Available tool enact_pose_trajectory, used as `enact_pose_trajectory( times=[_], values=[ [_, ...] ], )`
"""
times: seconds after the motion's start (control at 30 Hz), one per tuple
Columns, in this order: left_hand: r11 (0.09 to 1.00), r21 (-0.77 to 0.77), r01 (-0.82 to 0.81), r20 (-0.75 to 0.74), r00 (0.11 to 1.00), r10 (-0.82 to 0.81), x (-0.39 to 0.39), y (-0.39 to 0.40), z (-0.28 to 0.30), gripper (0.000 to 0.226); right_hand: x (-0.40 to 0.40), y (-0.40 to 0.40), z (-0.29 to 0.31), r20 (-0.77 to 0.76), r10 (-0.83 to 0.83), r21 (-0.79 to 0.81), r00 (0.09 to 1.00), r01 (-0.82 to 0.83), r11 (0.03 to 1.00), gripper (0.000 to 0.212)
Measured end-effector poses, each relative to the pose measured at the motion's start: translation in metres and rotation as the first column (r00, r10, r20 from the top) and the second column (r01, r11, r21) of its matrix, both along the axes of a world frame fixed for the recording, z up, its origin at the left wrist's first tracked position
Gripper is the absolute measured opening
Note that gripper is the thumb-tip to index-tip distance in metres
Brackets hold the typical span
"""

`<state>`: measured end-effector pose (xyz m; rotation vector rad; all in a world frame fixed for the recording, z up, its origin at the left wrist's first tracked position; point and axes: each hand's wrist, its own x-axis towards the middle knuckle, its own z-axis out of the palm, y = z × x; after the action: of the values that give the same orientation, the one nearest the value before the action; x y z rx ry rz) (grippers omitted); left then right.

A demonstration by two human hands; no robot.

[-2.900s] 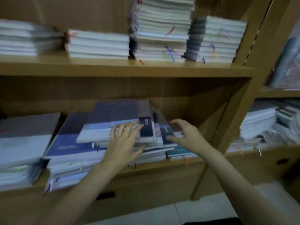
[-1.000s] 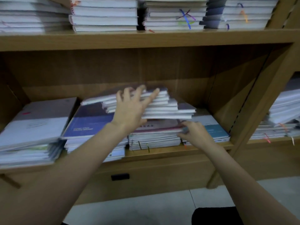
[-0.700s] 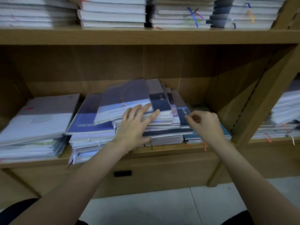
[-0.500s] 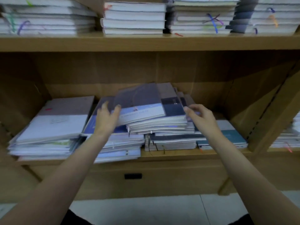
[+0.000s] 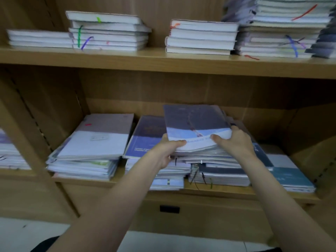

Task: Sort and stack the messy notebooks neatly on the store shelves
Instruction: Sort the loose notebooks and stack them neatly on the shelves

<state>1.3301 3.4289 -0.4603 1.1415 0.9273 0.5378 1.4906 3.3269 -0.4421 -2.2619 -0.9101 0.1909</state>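
Observation:
On the lower shelf (image 5: 127, 180) lies a messy heap of notebooks. Both hands hold a bundle of several notebooks (image 5: 196, 124) with a purple and pale blue cover on top, tilted above the heap. My left hand (image 5: 166, 151) grips its near left corner, thumb on the cover. My right hand (image 5: 234, 142) grips its near right edge, thumb on top as well. Under the bundle sits a crooked pile (image 5: 218, 171), and left of it a stack topped by a dark blue notebook (image 5: 145, 139). A teal notebook (image 5: 289, 175) lies at the far right.
A grey and white stack (image 5: 94, 142) fills the shelf's left part. The upper shelf (image 5: 163, 60) carries several stacks of thick white notebooks with coloured ribbons. Wooden uprights stand on both sides, a drawer front (image 5: 169, 209) below, pale floor underneath.
Both hands moved from the sides of the top pile to its near edge and now grip it. The bundle has tilted up. The view has shifted to the left.

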Motion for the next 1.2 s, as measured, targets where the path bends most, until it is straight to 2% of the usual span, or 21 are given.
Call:
enact_pose_trajectory(
  times=[0.17, 0.27, 0.37, 0.43, 0.5, 0.57, 0.63, 0.7, 0.77, 0.93, 1.0, 1.07, 1.13, 1.2],
  values=[
    [0.991, 0.066, -0.114, 0.098, 0.989, 0.107, 0.002, -0.002, 0.012, 0.030, -0.007, -0.002, 0.004, -0.046, 0.042, -0.034, 0.998, -0.043, 0.998, 0.080],
    [0.981, 0.112, -0.156, 0.140, 0.980, 0.140, -0.016, 0.004, 0.021, 0.031, -0.021, 0.004, 0.006, -0.086, 0.085, 0.051, 0.993, -0.081, 0.995, 0.081],
    [0.967, 0.124, -0.225, 0.158, 0.966, 0.204, -0.050, 0.024, 0.025, 0.036, -0.045, 0.022, 0.003, -0.165, 0.226, 0.154, 0.960, -0.201, 0.967, 0.074],
    [0.961, 0.133, -0.244, 0.134, 0.965, 0.226, -0.080, 0.044, 0.022, 0.041, -0.067, 0.037, -0.003, -0.203, 0.348, 0.165, 0.915, -0.319, 0.933, 0.069],
    [0.964, 0.123, -0.236, 0.076, 0.971, 0.228, -0.107, 0.062, 0.016, 0.039, -0.078, 0.050, -0.010, -0.173, 0.417, 0.095, 0.892, -0.406, 0.909, 0.063],
    [0.970, 0.097, -0.223, 0.025, 0.975, 0.221, -0.126, 0.076, 0.008, 0.036, -0.074, 0.049, -0.012, -0.062, 0.433, -0.011, 0.899, -0.434, 0.901, 0.061],
    [0.966, 0.074, -0.246, 0.020, 0.969, 0.245, -0.134, 0.085, 0.002, 0.037, -0.055, 0.040, -0.019, 0.128, 0.435, -0.283, 0.891, -0.388, 0.877, 0.074],
    [0.960, 0.072, -0.271, 0.021, 0.963, 0.270, -0.136, 0.090, 0.000, 0.037, -0.041, 0.027, -0.028, 0.238, 0.481, -0.561, 0.844, -0.285, 0.777, 0.094],
    [0.952, 0.082, -0.294, 0.031, 0.956, 0.292, -0.136, 0.090, 0.003, 0.033, -0.037, 0.019, -0.038, 0.327, 0.503, -0.628, 0.800, -0.214, 0.748, 0.099],
    [0.933, 0.105, -0.343, 0.040, 0.939, 0.341, -0.140, 0.089, 0.012, 0.034, -0.023, -0.004, -0.034, 0.481, 0.430, -0.527, 0.764, -0.141, 0.838, 0.072],
    [0.933, 0.124, -0.339, 0.028, 0.941, 0.338, -0.138, 0.084, 0.014, 0.040, -0.015, -0.021, -0.039, 0.560, 0.330, -0.291, 0.760, -0.192, 0.937, 0.053],
    [0.934, 0.128, -0.334, 0.030, 0.943, 0.332, -0.133, 0.076, 0.012, 0.045, -0.011, -0.034, -0.043, 0.595, 0.183, -0.007, 0.782, -0.223, 0.975, 0.036],
    [0.929, 0.133, -0.345, 0.043, 0.939, 0.342, -0.124, 0.068, 0.010, 0.040, 0.001, -0.042, -0.035, 0.633, 0.038, 0.139, 0.773, -0.161, 0.977, 0.028],
    [0.915, 0.141, -0.378, 0.057, 0.926, 0.374, -0.114, 0.061, 0.011, 0.038, 0.017, -0.050, -0.014, 0.646, -0.060, 0.200, 0.761, -0.093, 0.975, 0.029]
  ],
)
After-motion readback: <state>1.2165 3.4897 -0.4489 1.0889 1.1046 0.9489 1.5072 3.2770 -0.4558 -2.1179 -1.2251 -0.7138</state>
